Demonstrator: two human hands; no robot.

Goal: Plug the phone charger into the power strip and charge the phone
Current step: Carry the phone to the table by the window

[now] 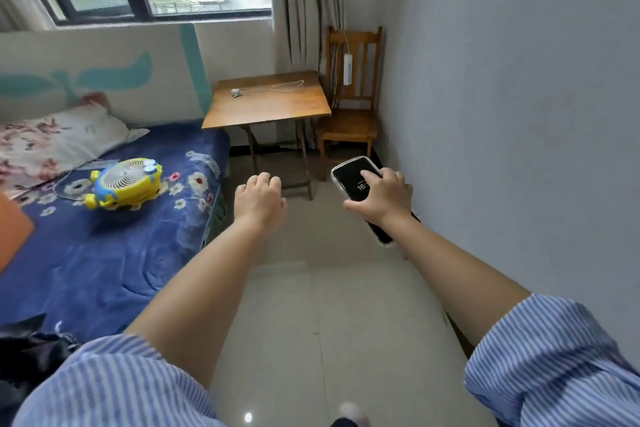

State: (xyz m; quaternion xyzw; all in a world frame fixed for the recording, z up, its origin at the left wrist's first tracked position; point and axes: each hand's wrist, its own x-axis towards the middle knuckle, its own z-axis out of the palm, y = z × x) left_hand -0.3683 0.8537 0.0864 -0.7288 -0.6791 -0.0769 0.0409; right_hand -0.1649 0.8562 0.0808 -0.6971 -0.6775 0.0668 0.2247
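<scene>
My right hand (pixel 382 196) grips a black phone (pixel 351 174) in a clear case, its screen lit and facing up, held out over the floor by the right wall. My left hand (pixel 259 199) reaches forward with nothing in it, its fingers curled loosely downward. Far ahead, a white charger plug (pixel 236 92) with its white cable (pixel 277 87) lies on a small wooden table (pixel 266 107). A white power strip (pixel 347 68) hangs from the back of a wooden chair (pixel 349 125) behind the table.
A bed (pixel 104 246) with a blue flowered sheet fills the left side; a yellow toy fan (pixel 126 182) and a flowered pillow (pixel 52 139) lie on it. The right wall (pixel 519 114) runs close by. Pale tile floor (pixel 311 305) leads to the table. A window and curtain are behind.
</scene>
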